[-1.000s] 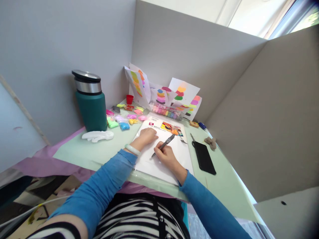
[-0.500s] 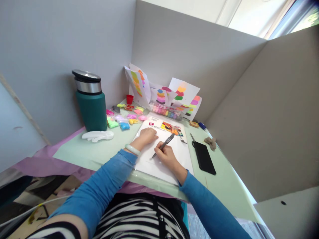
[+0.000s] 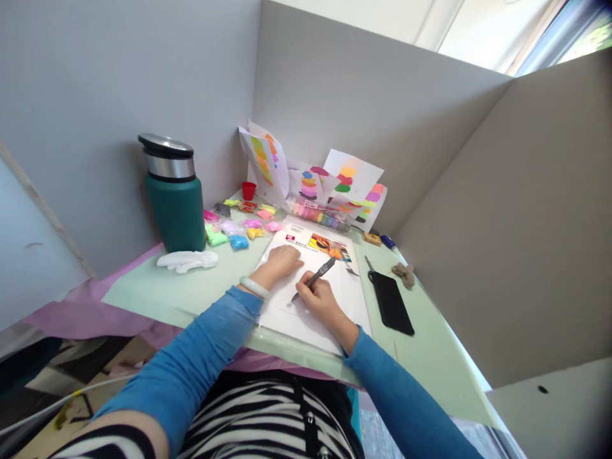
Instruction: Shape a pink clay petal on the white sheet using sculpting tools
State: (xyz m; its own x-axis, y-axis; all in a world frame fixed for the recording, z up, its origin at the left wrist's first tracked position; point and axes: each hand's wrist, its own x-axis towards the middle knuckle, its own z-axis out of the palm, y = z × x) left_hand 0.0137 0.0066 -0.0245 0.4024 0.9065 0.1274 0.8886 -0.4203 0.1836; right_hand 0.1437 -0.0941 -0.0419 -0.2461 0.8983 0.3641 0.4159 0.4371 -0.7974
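Observation:
My right hand (image 3: pixel 319 299) grips a dark pen (image 3: pixel 314 278), its tip touching a white sheet of paper (image 3: pixel 351 294) that lies on the pale green table (image 3: pixel 157 287). My left hand (image 3: pixel 282 260) rests flat on the upper part of the same sheet, holding it down, with a pale bangle on the wrist. The sheet has a small colourful printed picture (image 3: pixel 327 245) near its top edge. Both arms wear blue sleeves.
A teal flask (image 3: pixel 174 194) with a steel lid stands at the left. Several small coloured clay packets (image 3: pixel 239 223), a red cup (image 3: pixel 248 190), painted sheets (image 3: pixel 354 182), a clay strip box (image 3: pixel 319 217), a white shape (image 3: pixel 188 260) and a black phone (image 3: pixel 391 302) lie around. Grey partition walls enclose the desk.
The pen shaft tilts very slightly as my right hand makes small strokes; the left hand stays where it was.

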